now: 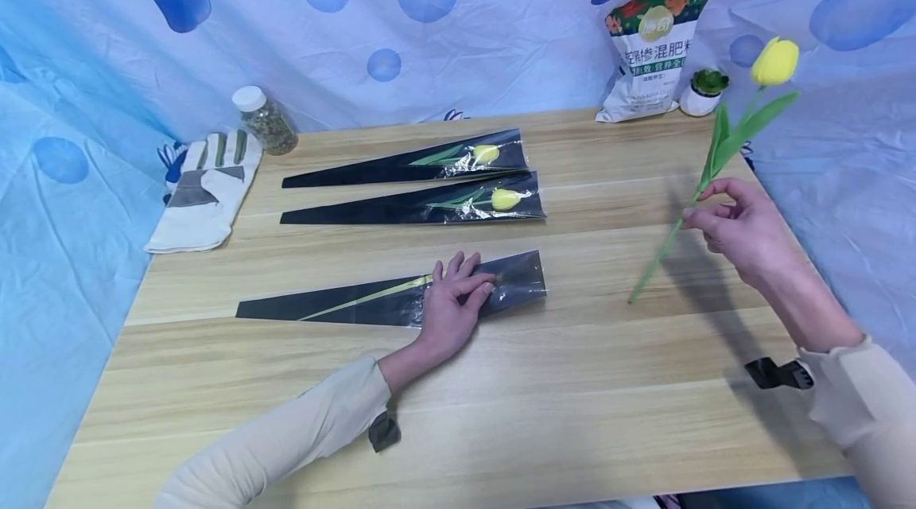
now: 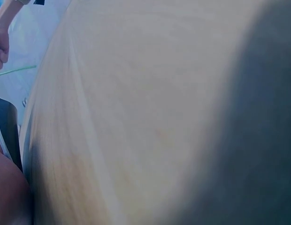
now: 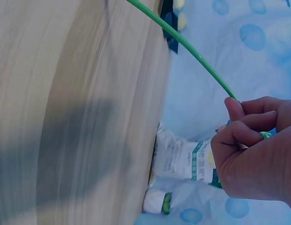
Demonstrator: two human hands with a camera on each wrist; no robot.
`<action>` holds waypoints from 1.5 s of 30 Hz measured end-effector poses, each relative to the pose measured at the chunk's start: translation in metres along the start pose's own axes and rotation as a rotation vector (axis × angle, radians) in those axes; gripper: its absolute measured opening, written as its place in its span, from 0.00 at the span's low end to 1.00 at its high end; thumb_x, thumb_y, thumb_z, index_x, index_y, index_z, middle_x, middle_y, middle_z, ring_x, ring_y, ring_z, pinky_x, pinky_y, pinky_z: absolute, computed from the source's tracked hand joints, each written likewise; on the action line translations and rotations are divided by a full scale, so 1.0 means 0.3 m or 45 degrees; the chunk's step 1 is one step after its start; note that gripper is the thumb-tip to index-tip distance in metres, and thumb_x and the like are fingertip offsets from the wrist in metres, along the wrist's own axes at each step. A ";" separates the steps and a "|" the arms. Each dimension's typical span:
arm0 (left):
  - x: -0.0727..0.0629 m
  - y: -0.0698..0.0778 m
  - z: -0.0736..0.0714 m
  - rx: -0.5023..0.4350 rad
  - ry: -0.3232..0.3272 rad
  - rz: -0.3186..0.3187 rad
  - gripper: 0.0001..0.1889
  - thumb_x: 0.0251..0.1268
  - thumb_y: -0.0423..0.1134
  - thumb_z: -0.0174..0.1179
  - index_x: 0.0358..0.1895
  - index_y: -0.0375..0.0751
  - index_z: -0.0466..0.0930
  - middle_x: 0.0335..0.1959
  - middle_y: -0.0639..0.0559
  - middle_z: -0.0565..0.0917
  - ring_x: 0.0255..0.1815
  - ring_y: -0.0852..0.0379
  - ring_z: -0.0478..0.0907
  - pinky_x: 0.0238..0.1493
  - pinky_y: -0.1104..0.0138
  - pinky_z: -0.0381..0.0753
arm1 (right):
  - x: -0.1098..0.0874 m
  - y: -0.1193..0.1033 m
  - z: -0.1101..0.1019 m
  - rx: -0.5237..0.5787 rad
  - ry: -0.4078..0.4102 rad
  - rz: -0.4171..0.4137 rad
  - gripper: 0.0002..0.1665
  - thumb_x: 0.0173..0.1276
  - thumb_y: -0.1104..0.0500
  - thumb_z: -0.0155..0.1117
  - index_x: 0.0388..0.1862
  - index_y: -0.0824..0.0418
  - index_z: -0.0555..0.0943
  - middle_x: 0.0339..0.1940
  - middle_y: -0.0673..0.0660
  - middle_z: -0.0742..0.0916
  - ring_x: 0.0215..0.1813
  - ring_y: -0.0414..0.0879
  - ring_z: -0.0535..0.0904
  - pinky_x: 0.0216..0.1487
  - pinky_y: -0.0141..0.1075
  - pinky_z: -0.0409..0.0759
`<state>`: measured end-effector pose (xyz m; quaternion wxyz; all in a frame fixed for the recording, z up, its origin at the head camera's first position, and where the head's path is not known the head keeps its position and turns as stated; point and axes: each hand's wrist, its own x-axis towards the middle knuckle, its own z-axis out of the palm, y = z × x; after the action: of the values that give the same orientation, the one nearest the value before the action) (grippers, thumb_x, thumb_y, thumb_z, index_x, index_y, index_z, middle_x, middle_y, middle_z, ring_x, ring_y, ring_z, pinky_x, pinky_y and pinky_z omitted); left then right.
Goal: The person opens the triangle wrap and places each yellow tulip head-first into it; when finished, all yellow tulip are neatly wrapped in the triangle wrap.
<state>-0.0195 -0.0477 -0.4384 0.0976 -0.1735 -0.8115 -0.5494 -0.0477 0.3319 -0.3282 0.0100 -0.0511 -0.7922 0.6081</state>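
My right hand (image 1: 747, 231) holds an artificial yellow tulip (image 1: 733, 135) by its green stem, between thumb and fingers, above the table's right side. In the right wrist view the stem (image 3: 192, 50) slants up from the right hand (image 3: 253, 145). On the table lies a black flower sleeve (image 1: 286, 304) with a clear front and a pale yellow-green line along it. Over its wider part, my left hand (image 1: 454, 302) pinches the film with thumb and forefinger, the other fingers spread. Only part of the left hand (image 2: 11, 197) shows in the left wrist view, beside the dark sleeve.
Two black sleeves, a rear one (image 1: 336, 172) and a nearer one (image 1: 343, 213), each hold a yellow tulip. White-grey gloves (image 1: 203, 195) and a lidded jar (image 1: 268, 123) are at back left. A fertilizer bag (image 1: 647, 56) and small potted plant (image 1: 703, 95) stand at back right.
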 end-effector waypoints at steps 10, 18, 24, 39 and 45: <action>-0.001 0.009 -0.002 -0.005 -0.005 0.000 0.08 0.62 0.28 0.67 0.44 0.34 0.89 0.61 0.33 0.77 0.72 0.34 0.62 0.75 0.42 0.39 | -0.034 -0.038 0.090 0.449 -0.060 -0.069 0.11 0.70 0.74 0.60 0.41 0.60 0.72 0.24 0.52 0.88 0.14 0.38 0.60 0.22 0.38 0.45; -0.001 0.007 0.000 0.010 -0.007 -0.002 0.09 0.62 0.28 0.67 0.44 0.34 0.89 0.61 0.33 0.77 0.72 0.33 0.63 0.75 0.42 0.39 | -0.040 -0.040 0.142 0.610 -0.073 -0.139 0.12 0.69 0.76 0.59 0.42 0.64 0.71 0.26 0.55 0.89 0.16 0.37 0.65 0.22 0.37 0.44; -0.001 0.011 -0.002 0.004 -0.003 0.012 0.08 0.62 0.28 0.67 0.44 0.34 0.89 0.61 0.33 0.78 0.71 0.32 0.63 0.75 0.41 0.39 | -0.050 -0.045 0.191 0.648 -0.071 -0.160 0.11 0.69 0.77 0.58 0.41 0.63 0.70 0.25 0.54 0.88 0.16 0.37 0.60 0.22 0.36 0.44; 0.001 0.006 -0.001 -0.002 -0.006 -0.003 0.09 0.62 0.29 0.67 0.45 0.34 0.89 0.62 0.34 0.78 0.72 0.34 0.62 0.75 0.42 0.38 | -0.073 -0.013 0.345 0.585 0.014 -0.147 0.14 0.69 0.75 0.58 0.43 0.57 0.72 0.25 0.51 0.88 0.14 0.35 0.60 0.17 0.33 0.47; 0.001 0.007 0.000 -0.012 0.003 0.014 0.08 0.62 0.28 0.67 0.44 0.34 0.89 0.61 0.34 0.78 0.72 0.34 0.63 0.75 0.42 0.38 | -0.082 0.016 0.395 0.511 0.049 -0.137 0.12 0.70 0.74 0.57 0.44 0.60 0.70 0.26 0.51 0.89 0.14 0.35 0.62 0.15 0.26 0.55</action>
<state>-0.0189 -0.0471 -0.4366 0.1009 -0.1778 -0.8078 -0.5529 -0.0321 0.2168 -0.3625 0.0676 -0.0175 -0.6565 0.7510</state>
